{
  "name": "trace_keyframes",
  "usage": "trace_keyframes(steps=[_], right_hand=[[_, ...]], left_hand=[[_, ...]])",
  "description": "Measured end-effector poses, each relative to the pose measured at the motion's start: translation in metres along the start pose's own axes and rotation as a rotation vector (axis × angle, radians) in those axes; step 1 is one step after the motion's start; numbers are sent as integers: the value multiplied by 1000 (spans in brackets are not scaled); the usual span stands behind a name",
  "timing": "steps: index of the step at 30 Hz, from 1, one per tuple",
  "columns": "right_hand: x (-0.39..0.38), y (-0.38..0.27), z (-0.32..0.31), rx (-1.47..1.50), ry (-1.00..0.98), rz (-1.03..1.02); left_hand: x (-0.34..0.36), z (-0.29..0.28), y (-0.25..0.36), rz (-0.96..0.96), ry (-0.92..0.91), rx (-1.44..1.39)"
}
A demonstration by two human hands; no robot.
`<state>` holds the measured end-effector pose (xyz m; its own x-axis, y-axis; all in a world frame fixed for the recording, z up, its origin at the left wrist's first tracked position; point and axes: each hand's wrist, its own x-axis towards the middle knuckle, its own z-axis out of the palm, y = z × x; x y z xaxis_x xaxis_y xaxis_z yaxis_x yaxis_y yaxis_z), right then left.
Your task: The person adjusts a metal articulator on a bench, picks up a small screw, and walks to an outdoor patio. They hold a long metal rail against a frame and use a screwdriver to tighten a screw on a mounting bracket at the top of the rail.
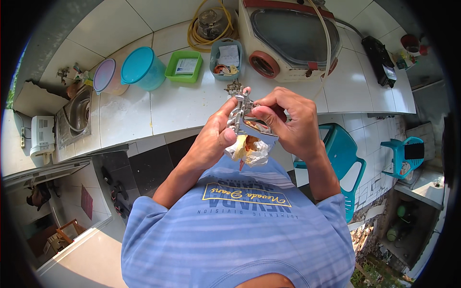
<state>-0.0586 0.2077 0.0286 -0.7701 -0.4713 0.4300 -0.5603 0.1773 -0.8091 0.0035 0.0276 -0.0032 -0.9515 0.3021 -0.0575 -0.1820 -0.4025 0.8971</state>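
Observation:
In front of my chest, a metal dental articulator [238, 114] with a spring and screws is held up. White plaster with yellowish and reddish patches [255, 152] sits at its lower end, below a shiny metal plate. My left hand [207, 142] is closed round the left side of the frame, thumb toward me. With thumb and bent fingers, my right hand [294, 119] pinches a small part at the frame's right side; the fingers partly hide that part.
A white tiled counter [177, 113] runs across ahead. Along its back stand a turquoise-lidded tub [144, 68], a green tray [184, 66], a blue-grey basket [226, 60] with papers, a coiled yellow hose [196, 36] and a windowed cabinet [288, 38]. Teal chairs [338, 149] stand at right.

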Motion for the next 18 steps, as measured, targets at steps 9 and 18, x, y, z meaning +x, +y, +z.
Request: trace_keyframes(steps=[9,18], right_hand=[[-4,-2,0,-194,101,-165],[-9,-2,-4,-223,131,-149]], left_hand=[[-3,10,5,-22,38,-40],[-4,8,-1,-60,30,-28]])
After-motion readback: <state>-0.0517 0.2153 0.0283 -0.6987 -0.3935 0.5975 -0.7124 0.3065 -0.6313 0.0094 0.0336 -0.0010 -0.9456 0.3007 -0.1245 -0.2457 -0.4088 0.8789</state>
